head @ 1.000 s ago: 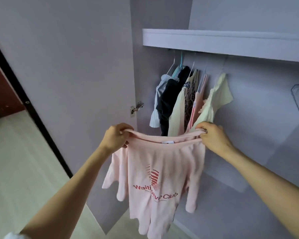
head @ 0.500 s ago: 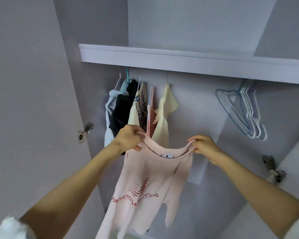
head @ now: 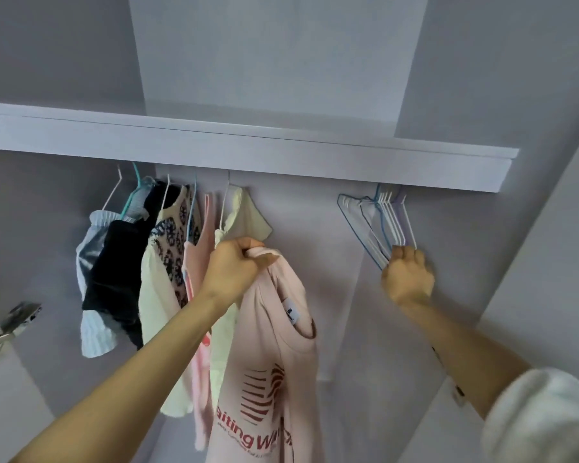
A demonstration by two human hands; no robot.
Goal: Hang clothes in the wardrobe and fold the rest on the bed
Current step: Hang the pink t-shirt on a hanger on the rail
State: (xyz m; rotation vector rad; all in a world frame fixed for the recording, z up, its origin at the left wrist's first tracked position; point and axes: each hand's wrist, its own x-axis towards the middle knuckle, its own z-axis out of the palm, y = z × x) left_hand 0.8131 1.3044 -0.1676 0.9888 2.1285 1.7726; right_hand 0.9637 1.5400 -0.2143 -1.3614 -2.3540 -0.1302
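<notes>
Under the wardrobe shelf [head: 281, 155], you hold one shirt and reach for a hanger.

Nearest, your left hand [head: 234, 269] bunches the pink T-shirt [head: 268, 379] by its shoulder; it hangs long axis vertical, collar up, print toward you. Hung garments [head: 154, 262] crowd just behind and left of it. Farther right, your right hand [head: 406, 272] curls round the lower ends of the empty hangers [head: 378, 218]. Half a second ago both hands spread the collar.

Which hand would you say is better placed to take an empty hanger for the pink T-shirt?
The right hand: it already touches the empty wire hangers, while the left hand grips the pink printed T-shirt.
</notes>
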